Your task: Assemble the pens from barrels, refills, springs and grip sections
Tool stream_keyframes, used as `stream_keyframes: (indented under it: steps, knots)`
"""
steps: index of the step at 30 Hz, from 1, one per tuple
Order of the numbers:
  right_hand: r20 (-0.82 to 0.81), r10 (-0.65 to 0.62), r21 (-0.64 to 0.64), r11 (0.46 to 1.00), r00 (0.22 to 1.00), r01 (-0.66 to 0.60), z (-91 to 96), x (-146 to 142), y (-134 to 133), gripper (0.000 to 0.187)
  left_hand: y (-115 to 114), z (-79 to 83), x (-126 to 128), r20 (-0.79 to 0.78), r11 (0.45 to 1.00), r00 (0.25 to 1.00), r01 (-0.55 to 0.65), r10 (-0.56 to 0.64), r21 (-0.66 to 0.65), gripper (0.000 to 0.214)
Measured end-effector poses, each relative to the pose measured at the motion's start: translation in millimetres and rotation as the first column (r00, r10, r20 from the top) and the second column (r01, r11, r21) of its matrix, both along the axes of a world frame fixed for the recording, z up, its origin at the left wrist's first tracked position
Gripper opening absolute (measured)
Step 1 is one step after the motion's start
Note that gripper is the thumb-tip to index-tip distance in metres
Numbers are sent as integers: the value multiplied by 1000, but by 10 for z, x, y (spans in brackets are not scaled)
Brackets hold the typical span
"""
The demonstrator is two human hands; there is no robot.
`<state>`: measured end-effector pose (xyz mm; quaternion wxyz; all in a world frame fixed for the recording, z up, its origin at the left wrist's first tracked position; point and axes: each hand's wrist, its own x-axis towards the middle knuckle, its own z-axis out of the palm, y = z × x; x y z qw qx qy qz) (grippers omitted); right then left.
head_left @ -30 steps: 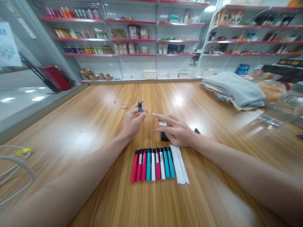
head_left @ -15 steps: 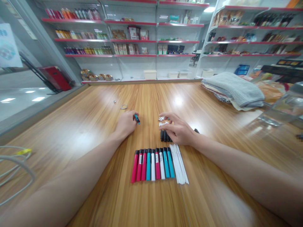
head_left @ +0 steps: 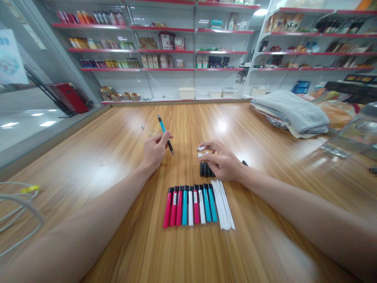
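Observation:
Between the thumb and fingers of my left hand [head_left: 155,150] is a blue pen [head_left: 161,124] with a black grip, tilted with its tip down to the right. My right hand [head_left: 225,161] rests on the table, thumb and fingers apart and curved around small metal and white parts [head_left: 202,154]. Partly under this hand lie several black pen grips [head_left: 205,169]. Closer to me is a row of pen barrels in red [head_left: 167,208], blue [head_left: 184,206] and white [head_left: 190,208]. White refills [head_left: 224,206] lie side by side at the row's right end.
A small ring [head_left: 153,133] lies beyond my left hand. Folded striped cloth [head_left: 291,112] and a clear container [head_left: 350,129] are at the right of the wooden table [head_left: 123,239]. A looped cable [head_left: 22,200] is at the left edge. Stocked shelves [head_left: 165,70] stand behind.
The pen in my left hand has turned and now sticks up, more of it showing. My left hand has shifted slightly left. My right hand stays where it was.

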<state>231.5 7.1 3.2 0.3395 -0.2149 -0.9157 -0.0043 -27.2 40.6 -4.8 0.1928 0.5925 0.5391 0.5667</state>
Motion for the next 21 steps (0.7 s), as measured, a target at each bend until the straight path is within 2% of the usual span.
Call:
stream_keyframes:
  steps: [2,5,7,9,11,13,15,18,21]
  knots:
    - [-6,4,4,1000,1000,-4,3,1,3,30,47,-39,-32,64,1000,998,-10,11,-14,46]
    - [-14,10,10,1000,1000,-10,8,0,7,30,78,-63,-52,68,1000,998,1,-3,24,45]
    - [-16,11,11,1000,1000,-11,9,0,8,30,73,-58,-51,5,998,1000,-17,17,63,44]
    - [-17,8,10,1000,1000,-8,5,1,7,30,57,-48,-52,-132,994,987,-84,93,72,43]
    - [-18,5,7,1000,1000,-5,0,2,6,30,40,-46,-60,-333,988,931,-157,151,8,42]
    - [-22,3,7,1000,1000,-3,-5,1,5,30,30,-56,-72,-520,966,839,-241,158,-96,44]
    - [-23,1,5,1000,1000,-1,-8,-1,4,30,32,-76,-84,-641,935,753,-318,148,-158,49]
    - [-20,-3,0,1000,1000,3,-10,-4,6,29,49,-107,-95,-725,919,677,-356,130,-167,49]
    - [-22,1,-4,1000,1000,-1,-11,-3,9,29,61,-113,-98,-741,921,664,-345,103,-182,43]
